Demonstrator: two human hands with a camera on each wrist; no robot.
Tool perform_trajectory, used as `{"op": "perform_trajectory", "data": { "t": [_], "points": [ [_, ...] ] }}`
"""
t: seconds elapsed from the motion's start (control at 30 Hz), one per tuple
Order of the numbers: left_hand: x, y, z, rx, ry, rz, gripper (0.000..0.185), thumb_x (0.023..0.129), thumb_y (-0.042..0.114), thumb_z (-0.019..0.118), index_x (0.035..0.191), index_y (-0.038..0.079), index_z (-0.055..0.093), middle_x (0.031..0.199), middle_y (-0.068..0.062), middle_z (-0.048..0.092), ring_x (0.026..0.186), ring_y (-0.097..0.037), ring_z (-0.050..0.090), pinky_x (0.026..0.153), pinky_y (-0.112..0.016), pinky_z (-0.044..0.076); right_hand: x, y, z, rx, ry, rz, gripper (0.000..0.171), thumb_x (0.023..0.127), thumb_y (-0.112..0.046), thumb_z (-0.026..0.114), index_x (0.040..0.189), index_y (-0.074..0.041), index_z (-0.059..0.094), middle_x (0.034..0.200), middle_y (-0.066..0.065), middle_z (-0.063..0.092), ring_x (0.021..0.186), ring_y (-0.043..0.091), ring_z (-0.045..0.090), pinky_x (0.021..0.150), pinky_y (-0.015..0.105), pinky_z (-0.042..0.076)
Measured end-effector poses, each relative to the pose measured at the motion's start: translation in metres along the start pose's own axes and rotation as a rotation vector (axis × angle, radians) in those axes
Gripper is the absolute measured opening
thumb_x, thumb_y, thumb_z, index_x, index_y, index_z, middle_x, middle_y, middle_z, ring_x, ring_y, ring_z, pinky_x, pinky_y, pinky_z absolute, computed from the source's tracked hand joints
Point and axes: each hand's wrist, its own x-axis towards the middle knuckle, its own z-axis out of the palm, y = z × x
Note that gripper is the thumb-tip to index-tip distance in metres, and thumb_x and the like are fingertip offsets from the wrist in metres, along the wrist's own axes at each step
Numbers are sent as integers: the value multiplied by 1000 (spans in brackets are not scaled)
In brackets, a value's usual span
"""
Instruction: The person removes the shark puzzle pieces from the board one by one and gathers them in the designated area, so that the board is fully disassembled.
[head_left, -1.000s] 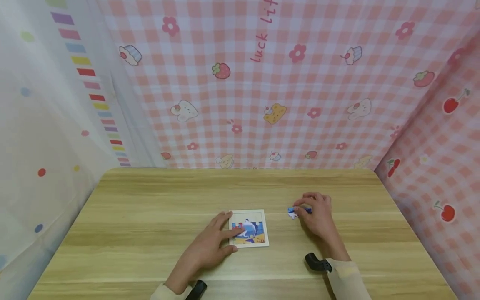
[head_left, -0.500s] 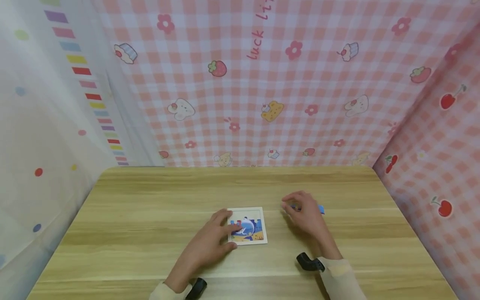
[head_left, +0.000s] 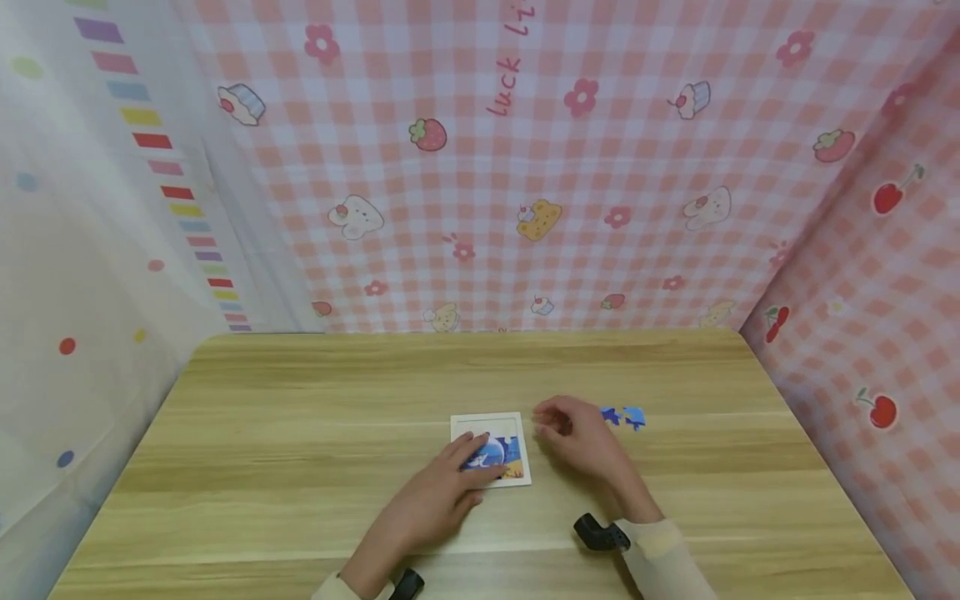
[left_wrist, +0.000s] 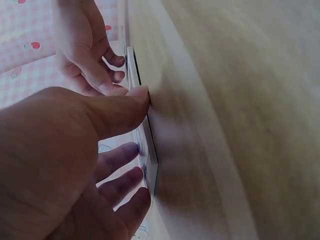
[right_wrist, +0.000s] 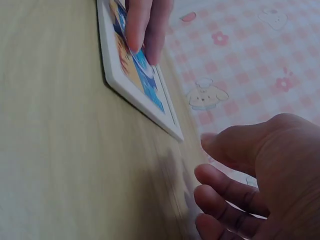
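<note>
The left hand (head_left: 442,500) lies with straight fingers on the picture face of the white-framed puzzle board (head_left: 491,448), its thumb against the near edge of the frame, as the left wrist view shows (left_wrist: 75,150); it presses the board flat to the wooden table (head_left: 300,433) and grips nothing. Half a second ago its fingertips sat at the board's left side, and now they reach further across the blue picture. Just right of that hand, the right hand (head_left: 573,433) hovers beside the board's right edge with its fingers loosely curled and apart; the right wrist view (right_wrist: 250,190) shows them bent over bare wood with nothing visible between them, though whether a small piece is tucked under the palm cannot be told. A second ago this hand rested further right, over the loose pieces; it has since come leftward toward the board. Beyond and to the right of the right hand, two blue loose puzzle pieces (head_left: 624,416) lie uncovered on the table, near each other and well clear of the board. Farthest off, behind the table, hangs a pink checked backdrop (head_left: 600,167) printed with strawberries and cupcakes, with the pink handwriting "luck" and then "Li", cut off by the top edge.
</note>
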Motion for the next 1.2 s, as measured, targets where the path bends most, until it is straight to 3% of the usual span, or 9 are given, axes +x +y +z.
{"op": "perform_trajectory", "data": {
  "t": [0.27,0.47,0.63,0.97,1.2],
  "points": [
    [0,1,2,39,16,32,46,102,20,61,147,32,58,167,-12,34,154,-38,31,121,-54,38,-3,-10,10,-28,-73,-57,20,90,-14,77,109,-12,75,92,-3,68,82,10,59,73,21,52],
    [-1,3,0,12,-42,-17,49,103,24,59,150,37,52,170,-7,28,157,-34,25,123,-55,34,-5,-14,20,-132,-94,-55,15,88,-22,81,102,-20,75,92,-5,61,82,10,52,73,24,46],
    [-1,4,-2,-4,-52,-35,50,103,25,59,150,38,51,171,-5,27,158,-33,24,123,-55,34,-7,-18,22,-166,-83,-18,15,87,-24,81,101,-22,74,92,-6,59,83,10,50,73,24,44],
    [0,6,-1,-15,-38,-34,48,102,26,61,149,35,54,170,-7,29,158,-33,24,125,-54,32,-7,-19,21,-72,-50,-41,15,88,-15,81,99,-20,72,95,-5,64,84,11,53,74,24,46],
    [-1,5,0,-21,-23,-34,48,101,26,62,148,34,55,170,-8,30,158,-33,24,125,-54,31,-5,-20,20,3,-71,0,14,90,-11,78,97,-22,71,85,-9,67,77,8,59,71,22,50]
  ]
}}
